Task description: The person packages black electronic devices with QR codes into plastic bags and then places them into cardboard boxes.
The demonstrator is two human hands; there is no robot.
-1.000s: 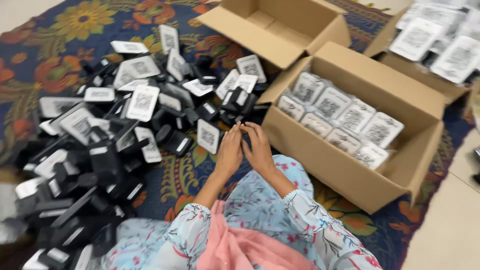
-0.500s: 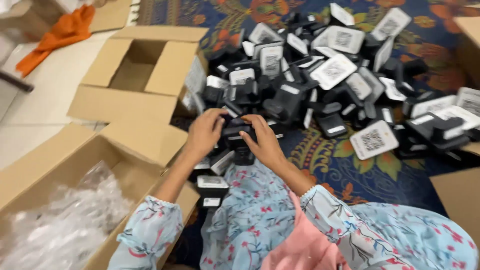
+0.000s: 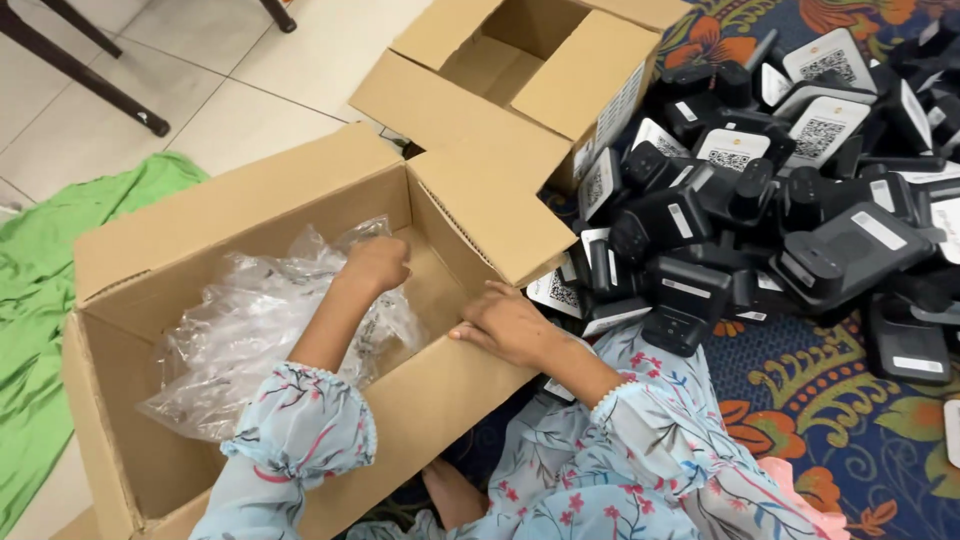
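My left hand is down inside a large open cardboard box, fingers curled into a heap of crumpled clear plastic bags that fills the box's left part. My right hand lies flat on the box's near right rim, fingers spread and holding nothing. Just right of that hand, a big pile of black devices with white code labels lies on a patterned rug.
A second open cardboard box stands behind the first, touching the pile. A green cloth lies on the tiled floor at the left. Dark chair legs cross the far left corner.
The view has swung left from the pile to the box of plastic bags. Both hands left the black devices; the left went into the box, the right onto its rim.
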